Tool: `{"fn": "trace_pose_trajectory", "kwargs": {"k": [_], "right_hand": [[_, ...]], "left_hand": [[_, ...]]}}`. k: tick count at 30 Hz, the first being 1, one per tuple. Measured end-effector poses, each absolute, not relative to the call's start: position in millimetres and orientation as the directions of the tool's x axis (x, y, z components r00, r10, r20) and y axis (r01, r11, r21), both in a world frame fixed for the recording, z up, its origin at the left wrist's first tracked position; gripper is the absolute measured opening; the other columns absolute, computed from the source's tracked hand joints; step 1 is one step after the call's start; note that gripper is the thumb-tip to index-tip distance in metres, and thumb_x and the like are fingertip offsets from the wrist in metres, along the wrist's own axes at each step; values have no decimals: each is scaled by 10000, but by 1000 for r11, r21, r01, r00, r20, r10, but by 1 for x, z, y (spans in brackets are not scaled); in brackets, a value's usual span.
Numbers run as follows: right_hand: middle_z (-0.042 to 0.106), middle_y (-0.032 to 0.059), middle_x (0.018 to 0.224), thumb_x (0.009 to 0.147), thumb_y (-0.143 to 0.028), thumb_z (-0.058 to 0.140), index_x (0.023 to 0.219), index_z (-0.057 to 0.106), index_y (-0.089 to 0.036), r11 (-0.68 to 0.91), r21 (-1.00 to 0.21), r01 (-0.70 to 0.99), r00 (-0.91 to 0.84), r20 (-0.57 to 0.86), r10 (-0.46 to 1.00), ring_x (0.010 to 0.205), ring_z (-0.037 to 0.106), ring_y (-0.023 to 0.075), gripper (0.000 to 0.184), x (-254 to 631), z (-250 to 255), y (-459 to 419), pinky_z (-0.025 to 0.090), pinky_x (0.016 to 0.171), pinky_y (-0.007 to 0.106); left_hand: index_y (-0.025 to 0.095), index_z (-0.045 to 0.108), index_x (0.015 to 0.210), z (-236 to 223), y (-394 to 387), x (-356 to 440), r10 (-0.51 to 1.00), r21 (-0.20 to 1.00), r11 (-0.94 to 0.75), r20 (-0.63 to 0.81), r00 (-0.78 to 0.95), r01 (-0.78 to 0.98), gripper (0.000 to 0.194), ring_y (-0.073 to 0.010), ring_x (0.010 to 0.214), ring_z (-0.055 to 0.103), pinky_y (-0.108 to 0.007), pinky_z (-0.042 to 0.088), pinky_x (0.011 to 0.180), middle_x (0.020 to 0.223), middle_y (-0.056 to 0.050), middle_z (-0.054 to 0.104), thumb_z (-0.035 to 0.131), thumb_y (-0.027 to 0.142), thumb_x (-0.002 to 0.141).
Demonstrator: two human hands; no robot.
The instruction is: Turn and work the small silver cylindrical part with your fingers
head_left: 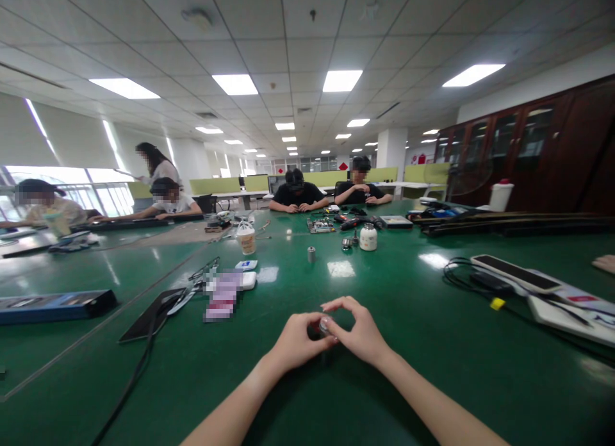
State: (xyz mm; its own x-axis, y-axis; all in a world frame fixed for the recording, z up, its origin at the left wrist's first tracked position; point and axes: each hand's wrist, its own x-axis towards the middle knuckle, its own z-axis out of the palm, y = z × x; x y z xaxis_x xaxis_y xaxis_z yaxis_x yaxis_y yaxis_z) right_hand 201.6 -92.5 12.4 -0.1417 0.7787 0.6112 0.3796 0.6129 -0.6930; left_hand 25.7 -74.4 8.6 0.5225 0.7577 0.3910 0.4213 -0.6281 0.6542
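Note:
Just above the green tabletop (307, 395), my left hand (298, 340) and my right hand (359, 330) meet around a small, silvery round object (323, 325). Its kind is hard to make out, as fingers cover most of it. The left thumb and fingers are closed about its side; the right thumb and forefinger curl over from the other side. A hint of red shows beside the left fingers. Farther along the table, a small grey metal cylinder (311, 254) stands upright, apart from both hands.
Left lie a black tablet-like slab (148, 314), cables and a pinkish packet (225, 295). A paper cup (246, 239), a white jar (368, 237) and a circuit board (320, 225) stand farther off. White panels (571, 305) and cords lie right. Several people sit around the table.

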Motion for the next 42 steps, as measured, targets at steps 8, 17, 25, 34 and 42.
{"fn": "trace_pose_trajectory", "kwargs": {"k": [8,17,25,34,42], "right_hand": [[731,26,789,774,-135,646,822,697,-207,601,-712,364,-177,580,795,793,689,207,100,202,10,-88,519,803,348],[696,12,699,729,-194,725,753,653,-185,544,-760,355,-120,541,833,688,672,177,76,200,12,-83,522,663,269],[645,-18,616,712,-258,761,760,641,-193,506,-754,419,-46,539,841,594,631,170,145,194,10,-82,478,607,268],[723,6,791,743,-198,709,771,682,-228,563,-688,458,-128,576,807,812,665,218,49,198,14,-89,469,809,350],[725,10,734,778,-211,686,765,679,-214,557,-691,461,-131,568,813,749,672,201,15,200,14,-87,479,766,334]], "left_hand": [[131,719,821,8,-73,26,757,647,-632,394,522,427,198,-177,715,643,-222,450,663,764,-13,721,703,326,787],[157,747,969,12,-75,27,758,657,-627,387,525,420,267,-186,749,661,-227,458,680,823,-11,749,717,347,784],[166,753,952,11,-75,27,756,660,-626,385,530,415,230,-182,758,674,-223,461,696,821,-6,756,727,314,778],[147,744,900,9,-73,25,761,657,-623,386,521,424,226,-187,744,663,-229,458,688,814,-17,744,722,334,774],[147,740,842,9,-74,26,764,665,-618,382,520,419,200,-162,701,647,-206,436,637,759,0,732,738,332,764]]}}
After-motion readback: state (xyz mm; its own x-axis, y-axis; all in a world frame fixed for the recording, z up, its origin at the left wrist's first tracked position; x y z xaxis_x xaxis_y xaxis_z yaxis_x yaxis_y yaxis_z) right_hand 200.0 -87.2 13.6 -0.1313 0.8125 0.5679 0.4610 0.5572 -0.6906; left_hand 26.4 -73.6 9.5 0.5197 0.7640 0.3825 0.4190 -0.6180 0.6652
